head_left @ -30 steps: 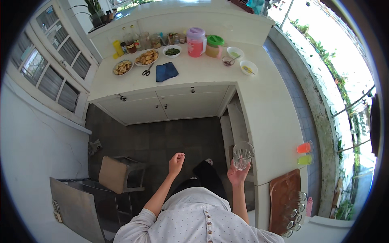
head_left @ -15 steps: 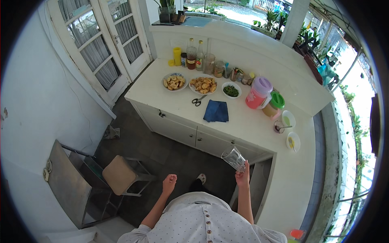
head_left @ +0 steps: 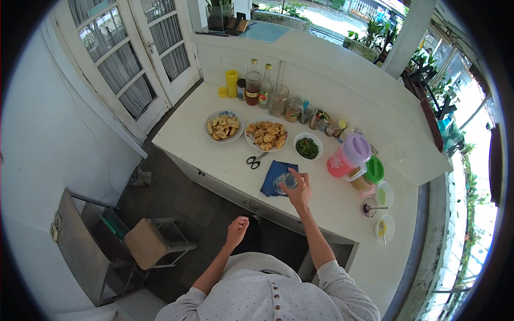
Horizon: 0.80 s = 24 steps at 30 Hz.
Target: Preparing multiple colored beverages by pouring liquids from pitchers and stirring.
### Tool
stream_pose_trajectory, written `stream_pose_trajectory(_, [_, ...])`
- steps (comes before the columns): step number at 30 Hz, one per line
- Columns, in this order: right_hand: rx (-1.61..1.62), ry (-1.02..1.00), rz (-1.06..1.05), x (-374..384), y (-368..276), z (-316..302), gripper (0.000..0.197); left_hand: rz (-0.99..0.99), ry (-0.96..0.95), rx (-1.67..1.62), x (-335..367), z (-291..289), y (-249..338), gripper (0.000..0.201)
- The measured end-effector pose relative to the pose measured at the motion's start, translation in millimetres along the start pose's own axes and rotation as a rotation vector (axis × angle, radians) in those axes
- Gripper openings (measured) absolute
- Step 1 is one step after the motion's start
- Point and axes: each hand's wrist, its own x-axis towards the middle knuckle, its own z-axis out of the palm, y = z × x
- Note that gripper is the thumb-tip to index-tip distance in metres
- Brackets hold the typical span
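Observation:
My right hand reaches over the counter with fingers wrapped round a clear drinking glass. Beneath the glass lies a folded dark blue cloth; whether the two touch I cannot tell. Closed in a loose fist, my left hand hangs in front of the counter's edge, with nothing visible in it. Black-handled scissors rest just beyond the cloth. Farther back are a plate of fried pieces, a second plate of golden fritters and a white bowl of chopped greens.
A pink-filled pitcher with a lilac lid and a green-lidded pitcher stand on the right. Nearby are small bowls and a little glass with a spoon. Bottles and jars line the back. A chair stands at left.
My right hand has carried the glass forward and left, from beside the counter's front to over the blue cloth. My left hand has moved slightly right, still closed. The view has shifted.

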Motion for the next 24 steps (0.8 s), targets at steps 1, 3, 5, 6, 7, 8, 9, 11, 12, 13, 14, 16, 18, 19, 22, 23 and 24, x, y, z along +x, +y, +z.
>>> stream_pose_trajectory(1, [-0.029, -0.032, 0.012, 10.4, 4.0, 8.3, 0.055, 0.011, -0.005, 0.000, 5.9, 6.6, -0.1, 0.019])
stream_pose_trajectory(3, [-0.079, -0.043, -0.046, 21.8, 23.7, 27.6, 0.053, -0.043, -0.108, 0.009, 21.7, 21.8, 2.1, 0.018])
stream_pose_trajectory(5, [-0.096, -0.015, -0.027, 27.2, 38.9, 42.9, 0.054, -0.011, -0.125, 0.044, 46.1, 32.5, 0.1, 0.018])
stream_pose_trajectory(6, [-0.078, -0.048, -0.030, 29.0, 44.3, 43.0, 0.056, 0.001, -0.140, 0.075, 61.2, 38.4, 1.9, 0.019])
stream_pose_trajectory(7, [-0.064, -0.078, -0.032, 31.1, 49.6, 40.0, 0.057, 0.014, -0.149, 0.075, 80.5, 45.3, 8.6, 0.019])
stream_pose_trajectory(8, [-0.051, -0.124, -0.072, 30.1, 52.0, 37.8, 0.063, 0.036, -0.154, 0.107, 97.0, 48.9, 15.6, 0.019])
stream_pose_trajectory(9, [-0.039, -0.171, -0.111, 28.8, 54.7, 35.4, 0.068, 0.058, -0.160, 0.139, 112.7, 52.0, 22.3, 0.019])
stream_pose_trajectory(11, [0.072, -0.183, -0.074, 30.5, 50.3, 23.5, 0.073, 0.123, -0.178, 0.113, 152.0, 60.4, 13.2, 0.021])
stream_pose_trajectory(12, [0.181, -0.207, -0.034, 31.3, 54.1, 20.9, 0.079, 0.159, -0.195, 0.226, 172.1, 63.1, 13.2, 0.022])
stream_pose_trajectory(13, [0.173, -0.196, -0.027, 31.8, 65.8, 19.7, 0.079, 0.195, -0.215, 0.334, 189.8, 69.2, 15.4, 0.024])
stream_pose_trajectory(14, [0.208, -0.224, 0.026, 30.8, 79.8, 20.3, 0.081, 0.210, -0.269, 0.415, 207.5, 71.7, 16.5, 0.029])
stream_pose_trajectory(16, [0.319, -0.294, 0.140, 31.3, 99.8, 19.1, 0.075, 0.121, -0.337, 0.479, 234.2, 78.2, 17.3, 0.031])
stream_pose_trajectory(18, [0.484, -0.447, 0.310, 35.1, 110.3, 18.2, 0.071, -0.008, -0.427, 0.519, 255.4, 82.5, 17.2, 0.036])
stream_pose_trajectory(19, [0.648, -0.604, 0.484, 36.6, 111.2, 12.5, 0.066, -0.005, -0.438, 0.517, 260.8, 89.0, 22.1, 0.036])
stream_pose_trajectory(22, [0.543, -0.723, 0.420, 48.8, 97.4, -3.4, 0.053, -0.069, -0.422, 0.617, 261.0, 99.5, 34.3, 0.036])
stream_pose_trajectory(23, [0.515, -0.791, 0.393, 55.5, 98.0, -2.6, 0.051, -0.063, -0.417, 0.618, 259.2, 102.8, 29.2, 0.036])
stream_pose_trajectory(24, [0.521, -0.783, 0.398, 56.8, 100.3, 0.1, 0.046, -0.024, -0.336, 0.602, 255.4, 105.6, 23.7, 0.036])
